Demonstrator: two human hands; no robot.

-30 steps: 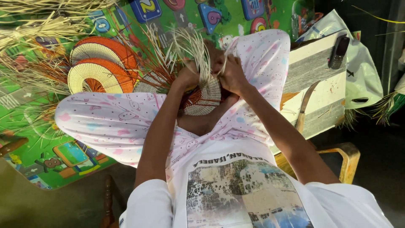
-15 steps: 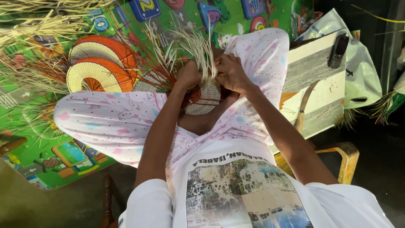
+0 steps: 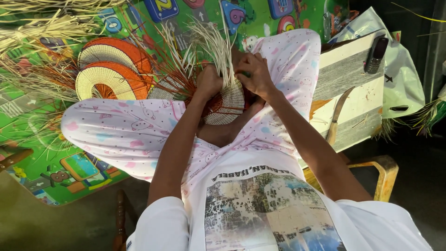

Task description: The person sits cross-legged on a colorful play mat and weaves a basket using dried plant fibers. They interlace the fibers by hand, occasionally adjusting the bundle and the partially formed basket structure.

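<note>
Item, centre of frame: half-woven fan (image 3: 226,103) lying over the lap, loose straw strands (image 3: 211,44) sticking upward. Left hand (image 3: 207,82) is closing around its orange edge; right hand (image 3: 253,74) is pinching the strands. Finished fans (image 3: 111,69) are lying upper left on the play mat (image 3: 69,162).

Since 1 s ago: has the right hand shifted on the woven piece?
No clear move: right hand sits by the same pink knee, on the half-woven fan.
</note>
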